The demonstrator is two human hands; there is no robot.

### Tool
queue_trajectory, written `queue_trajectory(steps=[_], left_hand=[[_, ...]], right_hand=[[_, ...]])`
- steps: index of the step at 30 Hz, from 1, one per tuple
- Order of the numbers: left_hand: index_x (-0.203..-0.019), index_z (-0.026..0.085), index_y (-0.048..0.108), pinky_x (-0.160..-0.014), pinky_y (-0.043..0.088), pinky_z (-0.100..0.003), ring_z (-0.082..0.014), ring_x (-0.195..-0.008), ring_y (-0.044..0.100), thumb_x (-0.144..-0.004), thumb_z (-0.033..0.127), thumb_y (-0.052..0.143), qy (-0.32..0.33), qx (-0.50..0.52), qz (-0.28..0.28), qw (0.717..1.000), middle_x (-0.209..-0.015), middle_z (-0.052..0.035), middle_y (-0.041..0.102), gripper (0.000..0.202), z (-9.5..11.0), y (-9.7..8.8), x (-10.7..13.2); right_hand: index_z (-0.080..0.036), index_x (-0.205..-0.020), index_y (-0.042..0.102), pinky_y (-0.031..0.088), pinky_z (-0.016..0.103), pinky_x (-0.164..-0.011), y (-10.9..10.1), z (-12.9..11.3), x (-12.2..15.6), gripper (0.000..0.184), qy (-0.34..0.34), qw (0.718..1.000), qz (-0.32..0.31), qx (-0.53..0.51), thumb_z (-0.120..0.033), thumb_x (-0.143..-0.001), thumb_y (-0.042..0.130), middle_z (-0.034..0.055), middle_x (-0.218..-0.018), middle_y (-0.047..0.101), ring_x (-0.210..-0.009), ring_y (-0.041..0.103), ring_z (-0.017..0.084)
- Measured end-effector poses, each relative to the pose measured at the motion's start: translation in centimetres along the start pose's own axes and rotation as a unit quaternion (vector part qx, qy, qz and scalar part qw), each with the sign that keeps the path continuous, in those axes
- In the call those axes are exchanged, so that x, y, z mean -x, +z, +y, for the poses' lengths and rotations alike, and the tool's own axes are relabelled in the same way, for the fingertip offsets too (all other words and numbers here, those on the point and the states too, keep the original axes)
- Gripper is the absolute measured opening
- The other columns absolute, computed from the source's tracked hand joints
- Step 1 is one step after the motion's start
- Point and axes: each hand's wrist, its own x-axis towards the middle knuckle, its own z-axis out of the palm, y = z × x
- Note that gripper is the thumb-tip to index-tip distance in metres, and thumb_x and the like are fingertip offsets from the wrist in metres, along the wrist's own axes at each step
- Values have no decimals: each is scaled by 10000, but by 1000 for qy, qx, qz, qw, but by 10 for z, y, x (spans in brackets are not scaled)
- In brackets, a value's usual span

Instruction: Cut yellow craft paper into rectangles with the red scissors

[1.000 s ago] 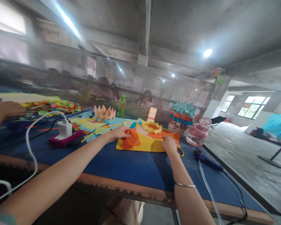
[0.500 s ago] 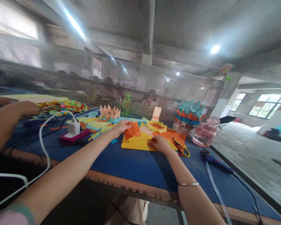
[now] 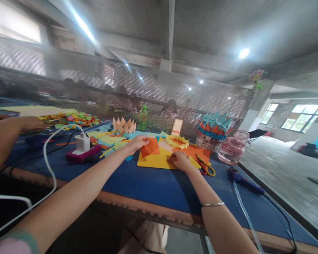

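My left hand [image 3: 140,143] pinches the left edge of a square of orange paper [image 3: 151,148]. This square lies over a larger yellow paper sheet [image 3: 159,161] near the table's front. On the right part of the same sheet rests my right hand [image 3: 180,161], its fingers curled and close together. Whatever is between those fingers is too small or hidden to make out. Just beyond my hands sits a ring of folded yellow paper points [image 3: 177,142]. Scissors with red and yellow handles [image 3: 207,168] lie beside my right hand, partly over an orange sheet [image 3: 201,154].
To the right stand a pink glass jar [image 3: 231,152], a basket [image 3: 208,141] topped with folded paper points, and a glue gun [image 3: 245,181]. A peach paper crown [image 3: 124,126], green bottle [image 3: 142,118] and power strip [image 3: 83,154] are leftward. Another person's arm [image 3: 7,141] reaches in.
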Motion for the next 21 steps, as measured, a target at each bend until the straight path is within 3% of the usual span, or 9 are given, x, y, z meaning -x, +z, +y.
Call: queue_trajectory(steps=[3,5,11,16,21], left_hand=[[-816,142,664,-648,434,-248,-161,-716,629,-635,305,704,4,1,-5,1000,-754,-41,697,248,0,0,0],[-822,144,666,-648,434,-245,-162,-723,631,-632,303,703,4,1,-9,1000,-760,-41,702,250,1,0,1],[-823,143,661,-639,428,-245,-153,-678,621,-608,293,711,-6,9,-6,1000,-753,-36,703,267,3,1,3],[-792,136,657,-642,412,-242,-143,-670,609,-637,272,675,-9,-4,-18,1000,-759,-41,694,207,1,3,4],[-790,138,661,-656,402,-245,-145,-689,600,-647,277,659,-6,-22,-16,1000,-768,-38,686,199,0,2,3]], right_hand=[[-272,-1192,522,300,483,-930,1,2,0,435,-4,1000,-12,-4,-486,-813,528,86,-1297,487,-1184,409,296],[-284,-1214,511,281,497,-946,2,3,0,441,-5,1000,-23,-7,-489,-823,514,79,-1318,475,-1195,404,299],[-246,-1100,575,310,473,-917,2,5,-6,374,2,1000,-10,-11,-486,-815,534,92,-1231,518,-1153,435,292],[-213,-887,630,351,417,-849,2,7,-13,268,-1,1000,3,-20,-455,-778,593,77,-1078,586,-1071,479,274],[-208,-995,594,375,359,-773,0,7,-13,321,1,999,35,-26,-398,-741,639,54,-987,616,-961,524,232]])
